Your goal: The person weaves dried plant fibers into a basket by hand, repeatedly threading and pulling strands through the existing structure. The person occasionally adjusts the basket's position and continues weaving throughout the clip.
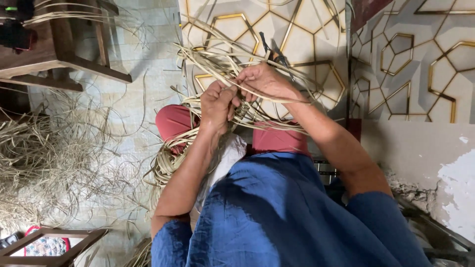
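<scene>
Both hands, left hand (216, 106) and right hand (264, 81), grasp thin pale cane strips (222, 59) above the red-clad knees (173, 121). It seems a weaving step. Next needs steady tension.

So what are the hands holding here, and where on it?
Both the left hand and right hand grip a bundle of pale, flat cane strips where the strips cross together; which strips each holds cannot be told.

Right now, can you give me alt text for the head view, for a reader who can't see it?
Seen from above, the left hand and the right hand grip a tangle of pale, flat straw-coloured reed strips over the person's lap, fingers closed on the strands. A loose heap of the same dry fibre lies on the tiled floor, beside a dark wooden stool.
</scene>
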